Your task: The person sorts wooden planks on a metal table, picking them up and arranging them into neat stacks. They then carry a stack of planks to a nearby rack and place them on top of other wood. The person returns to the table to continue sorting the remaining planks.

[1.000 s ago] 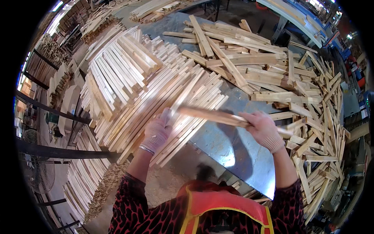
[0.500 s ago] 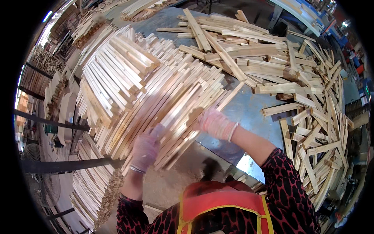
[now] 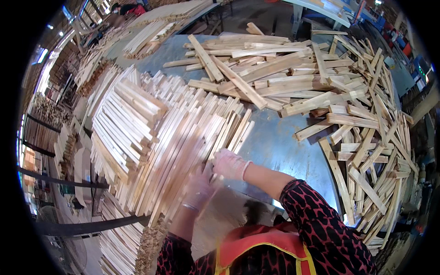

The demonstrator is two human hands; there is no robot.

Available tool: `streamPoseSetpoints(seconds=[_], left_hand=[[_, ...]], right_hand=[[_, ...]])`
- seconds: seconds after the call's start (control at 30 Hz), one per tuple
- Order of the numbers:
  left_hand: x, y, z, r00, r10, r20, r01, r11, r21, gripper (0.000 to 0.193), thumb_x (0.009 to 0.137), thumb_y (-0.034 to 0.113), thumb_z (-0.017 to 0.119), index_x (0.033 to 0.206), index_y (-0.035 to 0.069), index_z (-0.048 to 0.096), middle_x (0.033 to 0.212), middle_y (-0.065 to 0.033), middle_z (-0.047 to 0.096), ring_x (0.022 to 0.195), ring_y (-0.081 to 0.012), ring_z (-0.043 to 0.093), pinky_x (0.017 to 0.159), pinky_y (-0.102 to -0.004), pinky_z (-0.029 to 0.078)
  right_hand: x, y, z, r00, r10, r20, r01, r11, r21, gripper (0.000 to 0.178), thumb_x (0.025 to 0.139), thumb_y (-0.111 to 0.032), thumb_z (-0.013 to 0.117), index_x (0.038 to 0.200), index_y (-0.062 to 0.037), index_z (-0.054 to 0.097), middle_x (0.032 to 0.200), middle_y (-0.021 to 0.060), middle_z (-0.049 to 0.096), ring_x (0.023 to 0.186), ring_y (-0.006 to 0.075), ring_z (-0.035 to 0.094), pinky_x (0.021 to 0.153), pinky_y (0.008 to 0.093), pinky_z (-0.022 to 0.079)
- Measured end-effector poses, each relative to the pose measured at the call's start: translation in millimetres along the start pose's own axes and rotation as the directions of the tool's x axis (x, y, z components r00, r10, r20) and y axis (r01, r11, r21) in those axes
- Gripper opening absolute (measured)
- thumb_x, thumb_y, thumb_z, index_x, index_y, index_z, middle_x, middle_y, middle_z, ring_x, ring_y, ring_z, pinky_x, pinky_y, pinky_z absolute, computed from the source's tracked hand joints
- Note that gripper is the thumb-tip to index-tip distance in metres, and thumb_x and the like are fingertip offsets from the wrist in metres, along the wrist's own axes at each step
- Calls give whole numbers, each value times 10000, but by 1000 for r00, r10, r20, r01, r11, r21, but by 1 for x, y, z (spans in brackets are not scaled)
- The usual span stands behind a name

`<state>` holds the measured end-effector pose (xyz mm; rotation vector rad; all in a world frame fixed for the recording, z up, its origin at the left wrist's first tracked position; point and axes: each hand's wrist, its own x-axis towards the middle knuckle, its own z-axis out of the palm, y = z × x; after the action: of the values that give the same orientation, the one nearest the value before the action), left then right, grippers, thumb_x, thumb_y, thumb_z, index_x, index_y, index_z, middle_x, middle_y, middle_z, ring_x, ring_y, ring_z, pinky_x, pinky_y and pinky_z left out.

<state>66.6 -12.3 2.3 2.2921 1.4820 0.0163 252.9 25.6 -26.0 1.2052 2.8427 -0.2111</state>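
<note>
A tight row of pale wooden strips (image 3: 183, 151) lies side by side on the table in front of me. Over its near right edge, my right hand (image 3: 230, 165), in a thin whitish-pink glove, has its fingers curled against the wood, closed on a strip. Just left of it and nearer to me is my left hand (image 3: 199, 189), gloved alike; motion smears its fingers at the near ends of the strips. The two hands almost touch. On top of the row's left part sits a second layer of thicker strips (image 3: 126, 121).
A loose, criss-crossed heap of wooden pieces (image 3: 293, 82) spreads over the far and right side of the metal table (image 3: 279, 142). At the left, a dark bar (image 3: 91, 226) crosses above more stacked strips (image 3: 117, 247). Further stacks (image 3: 149, 39) stand at the far left.
My hands have come closer together; the right moved left and nearer to me, the left moved right and nearer to me. The whole view has shifted a little.
</note>
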Motion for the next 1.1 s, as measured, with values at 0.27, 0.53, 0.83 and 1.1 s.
streamPoseSetpoints(seconds=[0.27, 0.53, 0.83, 1.1], left_hand=[[-10, -1, 15, 1000, -15, -21, 19, 975, 223, 581, 942, 299, 642, 1491, 202, 477, 1371, -104, 540, 1197, -429, 587, 902, -589, 546], [-2, 27, 18, 989, -46, -143, 100, 912, 397, 600, 857, 205, 701, 1434, 209, 536, 1291, -90, 577, 1119, -344, 608, 847, -508, 526], [7, 26, 17, 997, -56, -57, 78, 819, 569, 570, 974, 382, 628, 1482, 174, 473, 1187, -120, 614, 1014, -275, 666, 807, -440, 523], [15, 124, 39, 986, -142, -83, 149, 986, 79, 582, 933, 388, 649, 1406, 76, 517, 1092, -199, 714, 982, -396, 708, 860, -480, 558]], right_hand=[[-37, 120, -59, 698, 565, -441, -594, 800, 85, 475, 895, -253, 676, 1348, -128, 607, 1382, 149, 591, 1218, 366, 619, 997, 470, 526], [-87, 205, -28, 502, 861, -84, -604, 418, 679, 472, 968, -187, 608, 1413, -44, 536, 1047, 227, 726, 1066, 381, 706, 883, 486, 583], [-277, -15, 96, 828, 392, 401, 107, -812, 573, 675, 858, -66, 800, 1483, -44, 546, 1259, 117, 728, 1026, 235, 733, 830, 360, 630], [-248, -119, 117, 884, 186, 429, -180, -712, 679, 448, 909, -142, 788, 1329, -41, 672, 1165, 54, 736, 1025, 180, 678, 925, 338, 540]])
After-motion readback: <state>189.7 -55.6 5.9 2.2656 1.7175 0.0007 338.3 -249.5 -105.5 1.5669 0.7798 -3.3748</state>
